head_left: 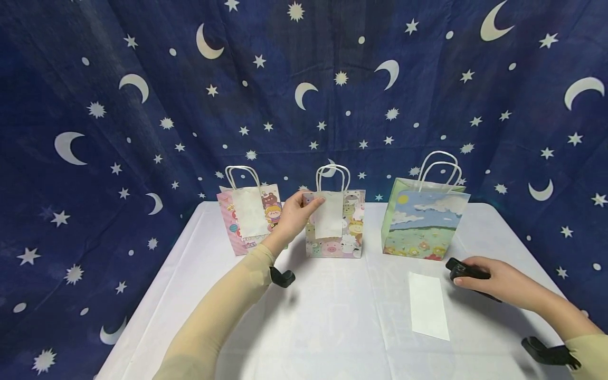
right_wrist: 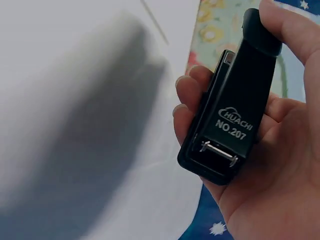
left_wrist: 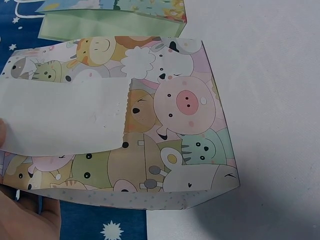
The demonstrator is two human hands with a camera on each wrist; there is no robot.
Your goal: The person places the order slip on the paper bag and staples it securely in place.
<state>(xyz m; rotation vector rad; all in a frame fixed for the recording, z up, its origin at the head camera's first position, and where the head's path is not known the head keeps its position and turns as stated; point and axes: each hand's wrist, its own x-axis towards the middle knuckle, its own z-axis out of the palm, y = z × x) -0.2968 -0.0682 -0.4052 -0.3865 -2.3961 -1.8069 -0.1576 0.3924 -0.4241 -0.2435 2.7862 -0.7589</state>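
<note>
Black stapler sits gripped in my right hand; just left of it lies a loose white oblong slip, long axis pointing roughly away from me; farther left, my left hand pinches the upright animal-print paper bag by its white paper panel.

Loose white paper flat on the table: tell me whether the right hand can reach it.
Likely yes: the paper lies uncovered beside the right hand, though that hand grips the black stapler.
</note>
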